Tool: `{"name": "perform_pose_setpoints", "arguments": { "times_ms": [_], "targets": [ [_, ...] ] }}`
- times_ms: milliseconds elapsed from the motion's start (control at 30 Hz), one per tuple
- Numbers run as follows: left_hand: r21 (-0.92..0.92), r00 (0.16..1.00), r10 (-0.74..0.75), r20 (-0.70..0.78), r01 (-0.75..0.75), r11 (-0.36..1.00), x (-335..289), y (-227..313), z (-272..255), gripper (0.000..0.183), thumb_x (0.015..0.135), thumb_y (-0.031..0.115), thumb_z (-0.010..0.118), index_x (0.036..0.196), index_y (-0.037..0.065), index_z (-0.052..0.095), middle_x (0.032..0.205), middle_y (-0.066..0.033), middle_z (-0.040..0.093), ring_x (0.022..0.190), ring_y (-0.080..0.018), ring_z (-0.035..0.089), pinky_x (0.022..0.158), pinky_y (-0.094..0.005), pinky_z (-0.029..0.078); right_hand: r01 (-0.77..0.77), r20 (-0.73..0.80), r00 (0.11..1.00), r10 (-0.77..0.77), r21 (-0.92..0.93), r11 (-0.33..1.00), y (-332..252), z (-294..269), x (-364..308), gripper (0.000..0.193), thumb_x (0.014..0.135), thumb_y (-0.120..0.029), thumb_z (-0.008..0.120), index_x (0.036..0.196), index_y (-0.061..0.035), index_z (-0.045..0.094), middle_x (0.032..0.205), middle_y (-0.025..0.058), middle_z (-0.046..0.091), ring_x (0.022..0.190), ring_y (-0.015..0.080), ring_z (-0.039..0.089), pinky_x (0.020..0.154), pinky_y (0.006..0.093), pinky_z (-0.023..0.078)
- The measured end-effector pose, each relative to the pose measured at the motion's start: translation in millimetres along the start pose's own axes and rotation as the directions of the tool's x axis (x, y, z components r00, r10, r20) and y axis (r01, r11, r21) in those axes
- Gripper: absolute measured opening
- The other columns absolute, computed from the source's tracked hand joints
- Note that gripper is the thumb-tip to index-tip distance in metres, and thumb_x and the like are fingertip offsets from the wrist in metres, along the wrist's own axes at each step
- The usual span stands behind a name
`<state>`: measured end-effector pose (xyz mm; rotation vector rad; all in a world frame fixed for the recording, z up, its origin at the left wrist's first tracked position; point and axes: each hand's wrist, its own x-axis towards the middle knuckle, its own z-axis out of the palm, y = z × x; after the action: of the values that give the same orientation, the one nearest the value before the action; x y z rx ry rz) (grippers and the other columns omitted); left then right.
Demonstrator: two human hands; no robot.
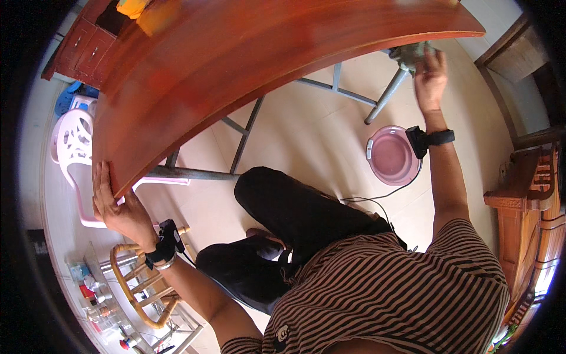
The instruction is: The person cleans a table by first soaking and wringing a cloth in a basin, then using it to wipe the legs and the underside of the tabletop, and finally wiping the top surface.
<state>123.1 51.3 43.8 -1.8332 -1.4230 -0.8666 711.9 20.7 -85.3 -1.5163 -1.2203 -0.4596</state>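
Observation:
A reddish-brown wooden table (253,65) with a curved edge and grey metal legs fills the upper part of the head view. At its left corner, my left hand (121,215) grips the edge, with the fingers along the side and the thumb near the underside. Across at the right end, my right hand (431,82) holds a grey-green cloth (411,56) around the top of a metal leg (386,97), just below the tabletop. Part of the cloth is hidden behind my fingers.
A pink basin (392,156) stands on the tiled floor near that leg. Left of the table is a pale pink plastic chair (76,138), with a bamboo stool (138,289) nearer me. Carved wooden furniture (519,212) stands at the right. A yellow item (132,7) lies on the tabletop.

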Motion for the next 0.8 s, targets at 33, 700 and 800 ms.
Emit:
{"name": "perform_pose_setpoints", "arguments": {
  "times_ms": [33,700,800],
  "targets": [
    [-0.01,1.0,0.005,-0.006,-0.005,1.0,0,0,0,0.048,0.083,0.007,0.071,0.13,0.013,0.066,0.133,-0.0069,0.065,0.123,-0.0257,0.061,0.106,-0.0384,0.038,0.168,0.046,0.985,-0.165,-0.082,0.982,1,12,0,0.029,0.084,0.001,0.066,0.113,0.0012,0.069,0.109,0.0201,0.064,0.091,0.035,0.066,0.08,0.038,0.055],
    [-0.162,0.968,-0.024,0.249,0.066,0.985,0,-5,-34,0.054,0.092,0.037,0.061,0.138,0.009,0.059,0.147,-0.0114,0.053,0.14,-0.0269,0.044,0.117,-0.04,0.026,0.175,0.445,0.887,-0.125,-0.074,0.982,28,49,-22,0.047,0.076,0.005,0.062,0.122,-0.0005,0.064,0.124,0.0229,0.064,0.118,0.0411,0.058,0.099,0.0441,0.049],
    [-0.597,0.952,-0.307,-0.022,0.234,0.768,-7,-27,-33,0.062,0.097,0.05,0.054,0.142,0.007,0.054,0.153,-0.0109,0.046,0.141,-0.0262,0.041,0.114,-0.0404,0.031,-0.367,0.256,0.915,0.311,0.211,0.906,2,-22,-21,0.036,0.088,0.005,0.051,0.122,0.002,0.064,0.116,0.0177,0.068,0.107,0.0292,0.065,0.095,0.0366,0.051]
  ]
}}
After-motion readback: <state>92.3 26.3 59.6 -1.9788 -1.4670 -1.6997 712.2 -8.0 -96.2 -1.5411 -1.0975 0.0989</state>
